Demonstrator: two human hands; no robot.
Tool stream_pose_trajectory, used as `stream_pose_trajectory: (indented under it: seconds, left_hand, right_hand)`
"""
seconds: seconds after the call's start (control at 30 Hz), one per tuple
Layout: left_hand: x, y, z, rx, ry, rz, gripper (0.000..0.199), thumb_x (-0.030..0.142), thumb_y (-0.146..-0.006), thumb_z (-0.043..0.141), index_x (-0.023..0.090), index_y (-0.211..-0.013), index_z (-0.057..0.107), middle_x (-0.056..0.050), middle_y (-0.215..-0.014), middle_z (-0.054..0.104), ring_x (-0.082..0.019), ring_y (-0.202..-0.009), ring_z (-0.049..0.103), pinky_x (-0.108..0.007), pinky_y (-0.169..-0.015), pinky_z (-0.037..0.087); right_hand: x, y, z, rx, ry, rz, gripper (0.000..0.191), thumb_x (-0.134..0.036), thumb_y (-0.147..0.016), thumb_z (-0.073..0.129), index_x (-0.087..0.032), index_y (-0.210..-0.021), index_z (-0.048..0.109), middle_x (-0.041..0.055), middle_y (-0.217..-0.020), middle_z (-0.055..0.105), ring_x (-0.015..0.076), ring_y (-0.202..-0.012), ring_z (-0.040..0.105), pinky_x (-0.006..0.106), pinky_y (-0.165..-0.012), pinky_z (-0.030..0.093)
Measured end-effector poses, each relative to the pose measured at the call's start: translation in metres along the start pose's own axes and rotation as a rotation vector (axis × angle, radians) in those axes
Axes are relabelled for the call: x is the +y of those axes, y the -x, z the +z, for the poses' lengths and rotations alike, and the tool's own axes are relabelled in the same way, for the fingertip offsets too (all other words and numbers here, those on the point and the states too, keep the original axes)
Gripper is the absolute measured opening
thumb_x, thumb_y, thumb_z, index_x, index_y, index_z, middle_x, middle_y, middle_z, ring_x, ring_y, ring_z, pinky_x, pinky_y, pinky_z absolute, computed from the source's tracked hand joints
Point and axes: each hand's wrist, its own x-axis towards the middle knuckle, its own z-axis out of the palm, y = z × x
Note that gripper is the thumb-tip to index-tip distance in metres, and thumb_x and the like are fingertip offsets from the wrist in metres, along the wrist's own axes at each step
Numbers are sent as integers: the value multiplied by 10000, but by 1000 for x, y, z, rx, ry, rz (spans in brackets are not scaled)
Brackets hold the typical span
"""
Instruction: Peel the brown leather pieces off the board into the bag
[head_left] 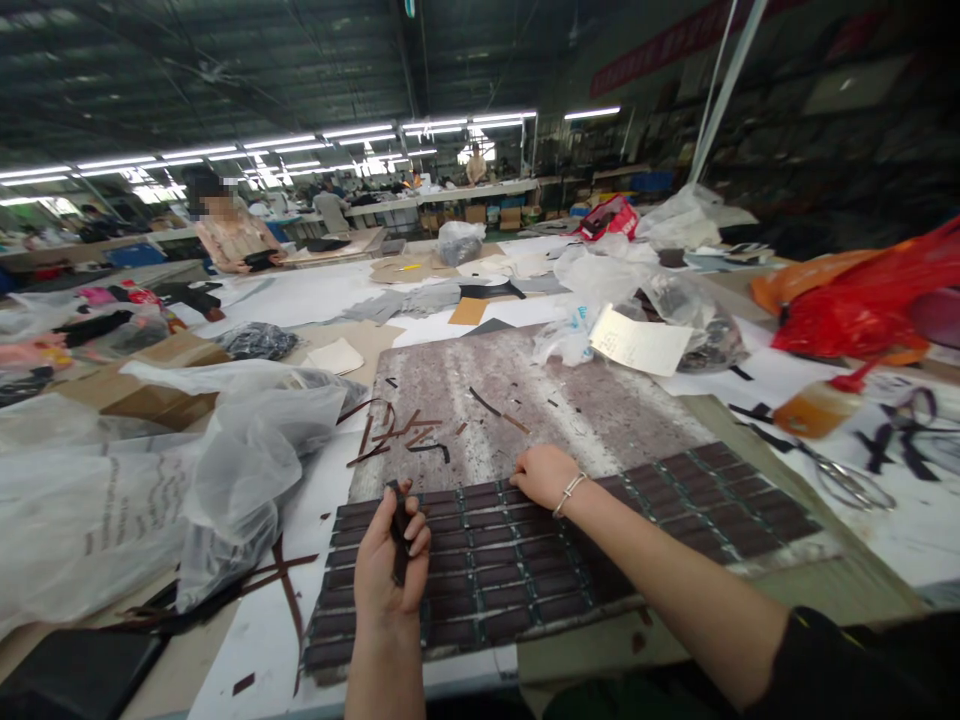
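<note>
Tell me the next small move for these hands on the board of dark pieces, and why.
Probably the right hand should lift the dark piece under its fingertips at the top row of the grid of dark pieces and pass it to the left hand, which already grips a small stack of pieces.

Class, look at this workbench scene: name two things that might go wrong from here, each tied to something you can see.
1. The left hand grips a small stack of dark pieces; a loose grip might drop them onto the ordered rows of dark rectangles and disturb them.
2. The right hand presses at the rows' top edge; a sideways drag may shift neighbouring pieces. Loose strips lying just beyond could get mixed in.
</note>
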Motion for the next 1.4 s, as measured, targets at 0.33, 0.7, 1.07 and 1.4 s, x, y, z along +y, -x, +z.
stream_pose_trajectory:
  seconds: [0.33,0.7,1.07,1.4]
  left_hand:
    - [-9,1,9,-25,232,-164,159,221,-870,405,132,-935,520,-7,-703,428,-32,-485,373,-120,-374,312]
    - [-50,8,45,-18,243,-276,191,297,-836,495,129,-927,496,5,-664,442,-21,-431,330,-111,-340,220]
    - [-54,-4,60,-99,107,-222,225,327,-812,538,141,-931,490,44,-615,386,-4,-392,277,-105,-322,180]
    - [-47,-32,46,24,-1061,208,247,296,-684,647,151,-884,640,15,-563,504,-90,-484,454,-176,-438,338]
  right_hand:
    - [-5,31,6,186,160,-314,228,-124,-827,419,-184,-852,638,90,-909,578,194,-892,504,285,-766,378]
    - [-8,38,22,205,95,-315,309,-51,-786,393,-209,-889,638,73,-936,553,195,-874,495,259,-708,388]
    - [32,28,17,297,-270,-313,339,-173,-796,478,-225,-1105,606,47,-1027,590,166,-962,505,256,-874,366]
    - [56,21,14,257,-160,-255,376,-157,-851,380,-290,-1134,588,44,-1017,569,163,-928,482,253,-823,352]
